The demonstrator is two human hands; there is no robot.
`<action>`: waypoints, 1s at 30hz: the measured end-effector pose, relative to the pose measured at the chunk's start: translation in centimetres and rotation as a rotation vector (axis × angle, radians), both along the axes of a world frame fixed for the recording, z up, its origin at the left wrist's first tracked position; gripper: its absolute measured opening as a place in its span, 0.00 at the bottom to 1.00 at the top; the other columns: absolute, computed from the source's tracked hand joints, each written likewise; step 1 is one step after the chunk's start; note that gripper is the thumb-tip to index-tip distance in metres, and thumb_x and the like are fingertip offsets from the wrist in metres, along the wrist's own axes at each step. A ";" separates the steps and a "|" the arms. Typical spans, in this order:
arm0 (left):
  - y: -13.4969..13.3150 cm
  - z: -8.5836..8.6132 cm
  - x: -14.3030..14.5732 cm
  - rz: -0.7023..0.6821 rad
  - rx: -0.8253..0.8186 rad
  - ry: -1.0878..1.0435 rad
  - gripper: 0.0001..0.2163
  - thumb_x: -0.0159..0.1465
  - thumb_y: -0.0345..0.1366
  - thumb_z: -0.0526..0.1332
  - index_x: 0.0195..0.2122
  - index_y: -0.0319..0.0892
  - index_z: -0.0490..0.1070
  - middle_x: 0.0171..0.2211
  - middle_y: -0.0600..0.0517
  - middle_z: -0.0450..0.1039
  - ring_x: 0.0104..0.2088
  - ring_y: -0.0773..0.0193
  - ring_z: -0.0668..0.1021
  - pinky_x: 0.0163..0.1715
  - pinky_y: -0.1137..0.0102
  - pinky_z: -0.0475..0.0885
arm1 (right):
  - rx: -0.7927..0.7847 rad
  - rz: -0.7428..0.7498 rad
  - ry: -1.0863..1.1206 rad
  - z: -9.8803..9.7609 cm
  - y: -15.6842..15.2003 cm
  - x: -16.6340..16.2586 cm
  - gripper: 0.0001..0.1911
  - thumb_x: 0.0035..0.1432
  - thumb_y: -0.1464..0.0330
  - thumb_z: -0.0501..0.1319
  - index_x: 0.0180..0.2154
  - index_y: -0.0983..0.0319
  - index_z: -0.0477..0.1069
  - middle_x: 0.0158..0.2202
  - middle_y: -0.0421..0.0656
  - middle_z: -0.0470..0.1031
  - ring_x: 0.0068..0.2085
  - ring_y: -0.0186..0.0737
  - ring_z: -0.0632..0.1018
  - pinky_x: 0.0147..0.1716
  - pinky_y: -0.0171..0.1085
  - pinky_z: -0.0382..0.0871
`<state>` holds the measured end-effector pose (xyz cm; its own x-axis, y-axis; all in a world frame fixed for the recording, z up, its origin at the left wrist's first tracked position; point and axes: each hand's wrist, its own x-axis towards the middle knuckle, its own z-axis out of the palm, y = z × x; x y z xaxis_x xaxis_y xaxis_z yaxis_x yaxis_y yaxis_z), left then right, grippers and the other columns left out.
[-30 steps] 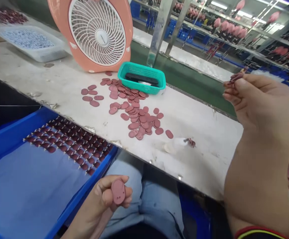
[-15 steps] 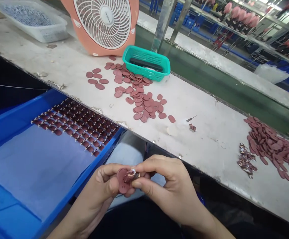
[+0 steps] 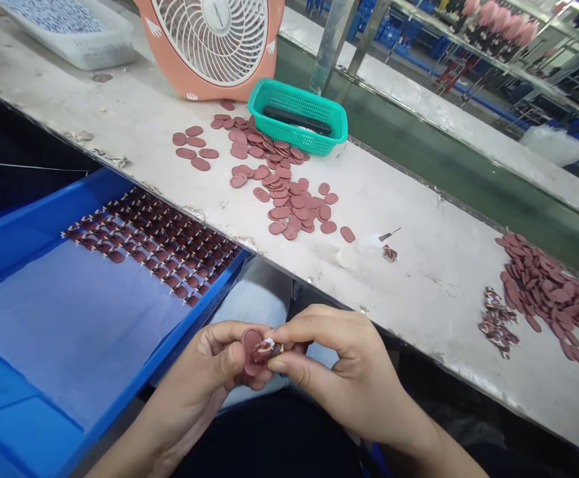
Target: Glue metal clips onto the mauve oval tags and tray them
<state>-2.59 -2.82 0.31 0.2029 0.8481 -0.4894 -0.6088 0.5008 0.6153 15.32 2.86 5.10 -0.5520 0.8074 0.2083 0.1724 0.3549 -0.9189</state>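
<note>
Maroon disc (image 3: 250,340) pinched in the left hand (image 3: 207,368) beside the tray (image 3: 25,234) could slip if the right hand (image 3: 339,362) tilts its pinched trinket (image 3: 269,349).

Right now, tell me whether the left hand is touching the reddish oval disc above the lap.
Touching: the head view shows the left hand pinching the reddish oval disc, thumb against its edge.

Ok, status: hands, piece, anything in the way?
Left hand gripping maroon oval disc. Right hand pinching small brown part at disc's face; exact contact hidden by fingers. No obstruction visible around the hands.
</note>
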 end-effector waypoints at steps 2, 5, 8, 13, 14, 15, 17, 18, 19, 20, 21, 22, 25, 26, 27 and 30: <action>0.0 -0.3 -0.1 0.000 0.012 -0.015 0.20 0.48 0.53 0.77 0.32 0.41 0.85 0.25 0.50 0.78 0.24 0.68 0.73 0.29 0.74 0.72 | 0.009 0.003 -0.003 0.0 0.2 0.0 0.07 0.61 0.73 0.69 0.42 0.61 0.80 0.32 0.40 0.83 0.31 0.30 0.80 0.35 0.28 0.75; 0.1 -0.2 -0.1 -0.002 0.003 -0.012 0.19 0.50 0.52 0.76 0.33 0.42 0.85 0.23 0.51 0.76 0.25 0.68 0.73 0.29 0.75 0.72 | 0.027 0.002 0.007 -0.1 0.4 -0.1 0.06 0.61 0.73 0.69 0.41 0.60 0.80 0.32 0.40 0.83 0.30 0.31 0.80 0.35 0.30 0.76; 0.3 0.2 -0.1 -0.015 -0.005 -0.003 0.18 0.51 0.53 0.75 0.33 0.43 0.85 0.22 0.52 0.74 0.25 0.68 0.72 0.28 0.76 0.72 | 0.022 0.005 0.020 -0.3 0.6 -0.1 0.07 0.59 0.73 0.70 0.41 0.61 0.80 0.31 0.40 0.83 0.30 0.31 0.79 0.35 0.29 0.75; 0.3 0.2 0.0 -0.010 0.008 0.008 0.20 0.51 0.54 0.75 0.33 0.41 0.85 0.22 0.53 0.73 0.25 0.69 0.71 0.27 0.77 0.71 | 0.012 0.001 0.021 -0.3 0.6 -0.2 0.07 0.59 0.74 0.70 0.40 0.61 0.80 0.31 0.39 0.82 0.29 0.31 0.79 0.34 0.29 0.75; 0.3 0.2 0.0 -0.010 0.010 0.008 0.20 0.51 0.54 0.75 0.33 0.41 0.85 0.22 0.53 0.72 0.25 0.69 0.71 0.28 0.77 0.72 | 0.017 0.005 0.023 -0.3 0.6 -0.2 0.07 0.59 0.74 0.70 0.40 0.61 0.80 0.31 0.39 0.82 0.30 0.31 0.79 0.34 0.29 0.75; 0.2 0.1 0.0 -0.009 0.010 0.012 0.20 0.51 0.54 0.75 0.33 0.41 0.85 0.22 0.53 0.72 0.25 0.69 0.71 0.28 0.76 0.72 | 0.020 0.010 0.027 -0.2 0.6 -0.2 0.07 0.59 0.74 0.70 0.41 0.61 0.80 0.31 0.39 0.82 0.30 0.31 0.79 0.35 0.29 0.75; 0.2 0.1 0.0 -0.003 0.005 0.020 0.20 0.51 0.55 0.74 0.33 0.41 0.85 0.21 0.53 0.72 0.24 0.69 0.71 0.29 0.76 0.73 | 0.027 0.024 0.037 -0.2 0.6 -0.2 0.07 0.59 0.75 0.69 0.41 0.62 0.80 0.31 0.39 0.83 0.31 0.30 0.80 0.37 0.29 0.75; 0.2 0.1 0.0 0.000 0.002 0.024 0.20 0.51 0.55 0.75 0.33 0.41 0.85 0.21 0.54 0.72 0.24 0.69 0.71 0.29 0.76 0.73 | 0.035 0.029 0.044 -0.2 0.6 -0.2 0.08 0.59 0.76 0.69 0.41 0.61 0.80 0.31 0.39 0.83 0.31 0.30 0.80 0.37 0.29 0.76; 0.2 0.3 0.1 0.005 0.000 0.025 0.20 0.50 0.54 0.75 0.33 0.41 0.85 0.21 0.54 0.72 0.24 0.69 0.71 0.28 0.76 0.73 | 0.046 0.032 0.048 -0.2 0.5 -0.2 0.08 0.60 0.76 0.69 0.42 0.61 0.79 0.31 0.39 0.83 0.31 0.30 0.80 0.38 0.29 0.76; 0.2 0.4 0.2 0.015 -0.010 0.029 0.20 0.49 0.54 0.75 0.33 0.41 0.85 0.20 0.54 0.72 0.23 0.69 0.71 0.28 0.77 0.73 | 0.063 0.036 0.050 -0.2 0.5 -0.2 0.08 0.60 0.76 0.69 0.42 0.61 0.79 0.31 0.39 0.83 0.32 0.31 0.81 0.39 0.30 0.76; 0.2 0.6 0.2 0.024 -0.022 0.032 0.20 0.49 0.54 0.76 0.32 0.41 0.85 0.20 0.54 0.72 0.23 0.70 0.71 0.27 0.77 0.73 | 0.083 0.039 0.051 -0.2 0.5 -0.2 0.08 0.60 0.76 0.68 0.42 0.62 0.79 0.31 0.39 0.83 0.32 0.31 0.81 0.39 0.30 0.76; 0.2 0.7 0.3 0.031 -0.036 0.029 0.20 0.48 0.53 0.77 0.32 0.41 0.85 0.20 0.55 0.72 0.23 0.70 0.71 0.27 0.77 0.72 | 0.104 0.041 0.049 -0.2 0.5 -0.2 0.08 0.61 0.75 0.68 0.43 0.62 0.79 0.31 0.40 0.83 0.32 0.31 0.81 0.39 0.30 0.76; 0.1 1.1 0.3 0.054 -0.079 0.020 0.20 0.46 0.52 0.78 0.31 0.41 0.85 0.21 0.55 0.73 0.23 0.70 0.73 0.28 0.77 0.71 | 0.163 0.055 0.045 -0.3 0.5 -0.1 0.06 0.63 0.75 0.67 0.43 0.63 0.78 0.33 0.41 0.84 0.34 0.32 0.81 0.39 0.30 0.76; 0.0 1.1 0.3 0.054 -0.084 0.017 0.20 0.46 0.52 0.78 0.31 0.42 0.85 0.21 0.54 0.75 0.24 0.69 0.74 0.28 0.77 0.71 | 0.174 0.061 0.046 -0.3 0.5 -0.1 0.06 0.63 0.75 0.66 0.42 0.62 0.78 0.33 0.41 0.84 0.34 0.33 0.82 0.39 0.31 0.77; 0.0 1.0 0.2 0.050 -0.081 0.014 0.19 0.45 0.51 0.78 0.31 0.43 0.85 0.22 0.54 0.76 0.24 0.69 0.74 0.28 0.76 0.72 | 0.179 0.068 0.044 -0.3 0.5 -0.1 0.06 0.63 0.75 0.66 0.42 0.62 0.78 0.34 0.41 0.84 0.34 0.33 0.82 0.39 0.31 0.77; -0.2 0.8 0.1 0.039 -0.037 0.020 0.16 0.48 0.50 0.78 0.31 0.45 0.85 0.24 0.53 0.80 0.25 0.68 0.75 0.29 0.75 0.72 | 0.182 0.083 0.035 -0.3 0.3 0.1 0.06 0.63 0.76 0.67 0.42 0.63 0.77 0.34 0.42 0.84 0.34 0.34 0.82 0.38 0.32 0.77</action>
<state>-2.50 -3.03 1.13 0.1602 0.8364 -0.5241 -0.6162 0.4995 0.6089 15.38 3.13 4.81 -0.6050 0.7067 0.3669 0.1051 0.5276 -0.8430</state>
